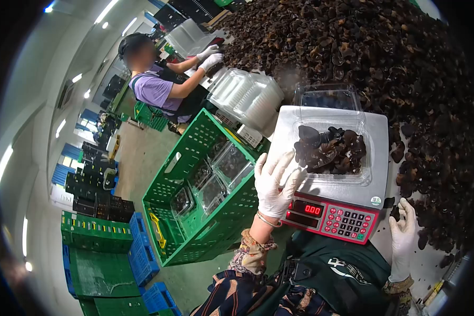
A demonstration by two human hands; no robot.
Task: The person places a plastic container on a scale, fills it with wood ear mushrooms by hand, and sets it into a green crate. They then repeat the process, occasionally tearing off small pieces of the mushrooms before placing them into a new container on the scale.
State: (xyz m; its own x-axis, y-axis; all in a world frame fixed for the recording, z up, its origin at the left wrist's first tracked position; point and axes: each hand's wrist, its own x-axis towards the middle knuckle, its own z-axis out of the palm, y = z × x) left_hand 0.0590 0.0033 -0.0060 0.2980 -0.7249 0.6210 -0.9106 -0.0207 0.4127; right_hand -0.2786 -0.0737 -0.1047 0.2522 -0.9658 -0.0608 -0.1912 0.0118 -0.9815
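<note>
A clear plastic clamshell box (364,171) with its lid (326,98) folded back sits on the metal pan of a scale (326,218). Dark wood ear mushrooms (329,150) partly fill the box. The scale's red display reads 0.00. My left hand (275,184), in a white glove, is open with fingers spread, its fingertips right at the box's left side. At the lower right, my gloved right hand (404,234) has thumb and fingers apart beside the mushroom heap (432,179). A small dark piece (395,212) shows in the gap between them.
A green crate (195,245) holding several filled clear boxes (214,192) stands left of the scale. Stacked empty clamshells (247,97) lie behind it. A co-worker (158,89) in white gloves works farther along the table. Green and blue crates (102,268) stand lower left.
</note>
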